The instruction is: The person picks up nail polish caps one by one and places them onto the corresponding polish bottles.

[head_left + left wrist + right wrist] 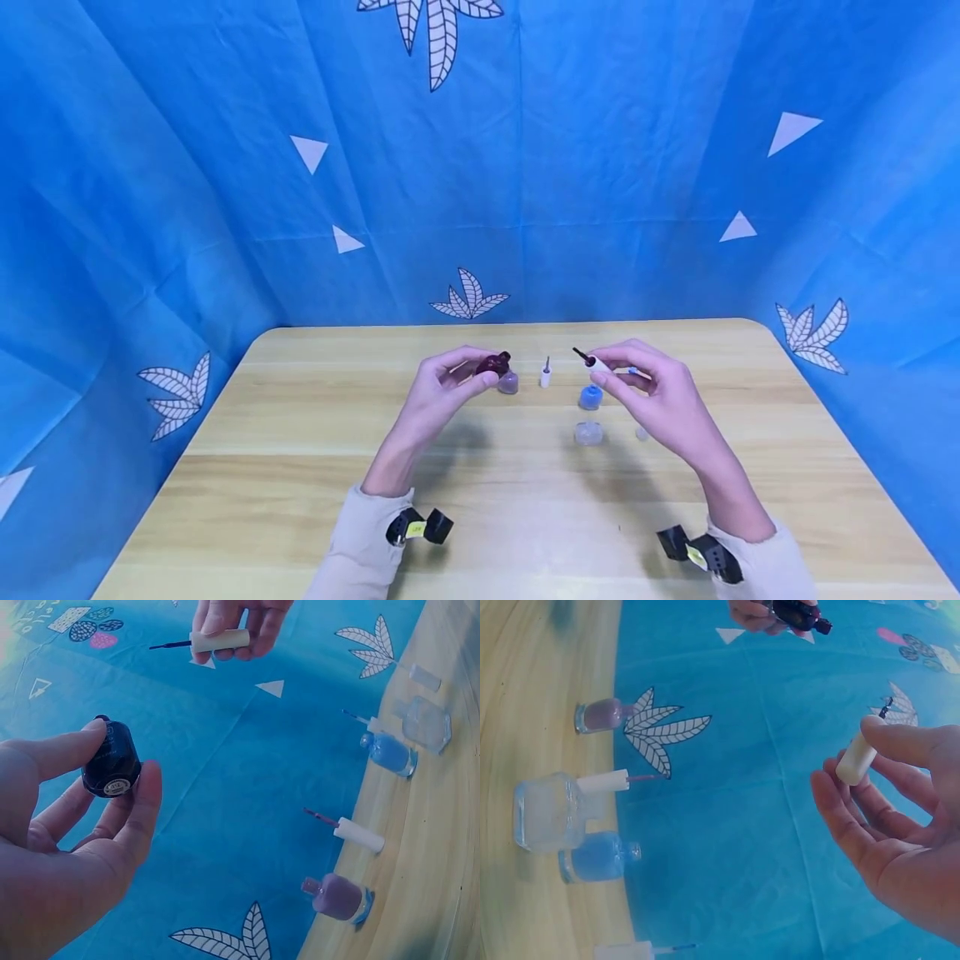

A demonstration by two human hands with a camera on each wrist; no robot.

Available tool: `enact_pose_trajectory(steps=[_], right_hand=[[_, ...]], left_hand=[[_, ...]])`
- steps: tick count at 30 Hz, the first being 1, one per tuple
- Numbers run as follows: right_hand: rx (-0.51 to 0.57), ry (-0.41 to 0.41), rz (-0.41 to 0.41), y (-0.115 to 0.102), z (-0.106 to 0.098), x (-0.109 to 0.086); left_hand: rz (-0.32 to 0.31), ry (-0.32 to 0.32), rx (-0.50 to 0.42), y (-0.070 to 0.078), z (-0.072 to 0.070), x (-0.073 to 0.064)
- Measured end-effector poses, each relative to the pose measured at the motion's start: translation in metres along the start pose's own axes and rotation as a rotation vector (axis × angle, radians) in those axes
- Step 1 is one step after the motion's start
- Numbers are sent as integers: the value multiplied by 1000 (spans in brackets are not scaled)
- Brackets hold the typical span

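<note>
My left hand point(438, 392) holds a dark red nail polish bottle point(491, 365) above the table, tilted, its open neck toward the right. In the left wrist view, thumb and fingers pinch this bottle point(112, 761). My right hand point(663, 400) pinches a white nail polish brush cap point(857, 759) between thumb and fingers. Its dark brush point(581, 354) points up and left, apart from the bottle. Below the left fingertips stands an uncapped purple bottle point(508, 383). Near the right hand are an uncapped blue bottle point(590, 397) and a clear bottle point(588, 433).
A white brush cap point(545, 377) stands brush-up beside the purple bottle. Another brush cap point(373, 725), with a blue brush, stands near the blue bottle. A small white cap point(641, 433) is partly below the right hand. Blue patterned cloth point(517, 167) hangs behind the wooden table point(315, 417).
</note>
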State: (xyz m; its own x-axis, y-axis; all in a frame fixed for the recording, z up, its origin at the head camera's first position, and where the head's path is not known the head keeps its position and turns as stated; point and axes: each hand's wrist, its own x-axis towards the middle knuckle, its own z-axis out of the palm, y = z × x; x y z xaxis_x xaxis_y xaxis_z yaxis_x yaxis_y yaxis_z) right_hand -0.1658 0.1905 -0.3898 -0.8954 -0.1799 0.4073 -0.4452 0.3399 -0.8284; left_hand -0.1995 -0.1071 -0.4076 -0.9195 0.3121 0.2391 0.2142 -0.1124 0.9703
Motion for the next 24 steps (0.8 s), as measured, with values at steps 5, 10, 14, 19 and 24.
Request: enact_pose_trajectory(steps=[5, 10, 14, 19, 24], right_hand=[[29, -3, -9, -1, -1, -1], [12, -1, -49, -6, -1, 0], [15, 9, -63, -9, 0, 0], [61, 15, -50, -13, 0, 0], [73, 22, -55, -16, 0, 1]], left_hand=[[-10, 33, -38, 1, 1, -3], [-14, 50, -76, 3, 2, -3], [-14, 50, -100, 4, 3, -4], [-14, 54, -84, 6, 4, -5], [-14, 23, -87, 7, 6, -4]])
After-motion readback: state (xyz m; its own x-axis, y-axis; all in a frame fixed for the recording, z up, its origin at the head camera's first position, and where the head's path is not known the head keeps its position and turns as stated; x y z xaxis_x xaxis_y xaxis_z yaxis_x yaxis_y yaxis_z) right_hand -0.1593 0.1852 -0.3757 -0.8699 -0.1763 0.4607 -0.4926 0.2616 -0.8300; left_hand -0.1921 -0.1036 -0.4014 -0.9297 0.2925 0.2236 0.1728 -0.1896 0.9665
